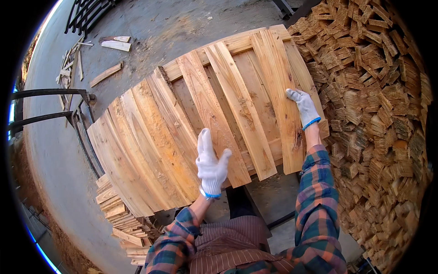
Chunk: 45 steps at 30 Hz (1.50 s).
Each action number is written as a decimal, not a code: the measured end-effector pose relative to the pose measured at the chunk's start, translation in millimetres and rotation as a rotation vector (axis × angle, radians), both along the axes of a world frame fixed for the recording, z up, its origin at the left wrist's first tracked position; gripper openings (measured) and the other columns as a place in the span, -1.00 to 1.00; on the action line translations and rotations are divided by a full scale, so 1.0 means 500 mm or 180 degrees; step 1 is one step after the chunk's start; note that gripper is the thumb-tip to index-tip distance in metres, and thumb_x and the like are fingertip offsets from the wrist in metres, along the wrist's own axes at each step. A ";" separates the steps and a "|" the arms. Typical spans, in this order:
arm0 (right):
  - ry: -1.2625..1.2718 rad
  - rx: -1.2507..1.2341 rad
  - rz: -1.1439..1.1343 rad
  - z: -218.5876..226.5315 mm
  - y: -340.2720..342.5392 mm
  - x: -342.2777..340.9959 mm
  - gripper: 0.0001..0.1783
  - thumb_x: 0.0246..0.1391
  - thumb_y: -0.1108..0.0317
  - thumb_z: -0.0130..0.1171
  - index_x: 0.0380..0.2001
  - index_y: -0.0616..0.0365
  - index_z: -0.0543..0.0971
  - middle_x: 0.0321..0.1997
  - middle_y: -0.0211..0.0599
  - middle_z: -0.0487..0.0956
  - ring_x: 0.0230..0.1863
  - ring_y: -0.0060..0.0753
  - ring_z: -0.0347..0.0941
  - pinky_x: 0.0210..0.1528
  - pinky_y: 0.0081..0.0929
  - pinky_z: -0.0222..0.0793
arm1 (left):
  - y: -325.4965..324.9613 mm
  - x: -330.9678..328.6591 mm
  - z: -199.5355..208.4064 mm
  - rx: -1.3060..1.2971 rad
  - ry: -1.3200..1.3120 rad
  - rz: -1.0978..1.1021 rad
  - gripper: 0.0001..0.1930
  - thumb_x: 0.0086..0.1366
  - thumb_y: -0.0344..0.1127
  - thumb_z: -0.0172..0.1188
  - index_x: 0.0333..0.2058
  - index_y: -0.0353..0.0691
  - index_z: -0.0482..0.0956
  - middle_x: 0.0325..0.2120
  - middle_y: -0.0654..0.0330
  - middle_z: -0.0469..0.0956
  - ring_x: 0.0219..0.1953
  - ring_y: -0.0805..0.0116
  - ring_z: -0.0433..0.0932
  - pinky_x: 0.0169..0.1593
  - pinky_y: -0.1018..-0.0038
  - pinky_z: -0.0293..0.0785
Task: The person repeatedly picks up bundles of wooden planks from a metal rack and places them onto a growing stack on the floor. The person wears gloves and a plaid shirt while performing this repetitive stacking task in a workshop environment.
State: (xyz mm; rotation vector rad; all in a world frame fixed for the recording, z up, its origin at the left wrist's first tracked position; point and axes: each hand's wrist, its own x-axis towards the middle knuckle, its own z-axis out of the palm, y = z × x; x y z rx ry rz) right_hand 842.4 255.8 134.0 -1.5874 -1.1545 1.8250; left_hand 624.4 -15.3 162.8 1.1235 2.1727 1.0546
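Several pale wooden boards lie side by side over a layer of crosswise boards in front of me. My left hand [212, 164], in a white knit glove with a blue cuff, is over the lower part of a board [214, 118] near the middle. Its fingers point away from me and its thumb stands apart; it holds nothing. With my right hand [303, 108], gloved the same way, I grip the right edge of a wide board [279, 96]. Some of its fingers are hidden. Between these two lies a narrower board [242, 112], slightly slanted, with gaps on both sides.
A large heap of short wood blocks [360, 114] rises close on the right. Stacked wood strips [125, 219] stand at the lower left. A dark metal frame [80, 116] juts in from the left. Scrap pieces [116, 44] lie on the concrete floor [150, 27] beyond.
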 end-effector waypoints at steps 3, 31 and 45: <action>0.0002 0.0000 0.0101 0.000 -0.002 -0.023 -0.50 0.10 0.13 0.36 -0.08 0.38 0.59 -0.26 -0.32 0.65 -0.33 -0.56 0.57 -0.25 -0.61 0.52 | -0.080 -0.126 -0.022 0.0267 0.0873 0.0112 -0.16 0.26 0.15 0.21 0.34 -0.27 0.18 0.32 -0.18 0.17 0.39 -0.12 0.11 0.39 0.03 0.05; -0.3494 0.1343 0.1845 0.094 -0.052 -0.193 0.30 -0.27 0.07 0.52 0.47 -0.13 -0.06 0.32 0.13 0.26 0.25 0.17 0.32 0.25 -0.03 0.30 | -0.098 -0.180 -0.109 -0.1261 0.2258 -0.0020 -0.20 0.31 0.25 0.01 0.33 -0.21 0.21 0.32 -0.25 0.12 0.36 -0.34 0.03 0.35 -0.22 -0.14; -0.2262 0.2243 0.1893 -0.078 0.078 -0.004 -0.40 0.30 0.23 0.09 0.33 0.22 0.28 0.43 -0.19 0.27 0.42 -0.35 0.17 0.42 -0.48 0.03 | -0.114 -0.206 -0.089 -0.0878 0.1797 0.0022 -0.18 0.26 0.27 0.01 0.27 -0.31 0.25 0.25 -0.35 0.16 0.30 -0.42 0.07 0.28 -0.34 -0.11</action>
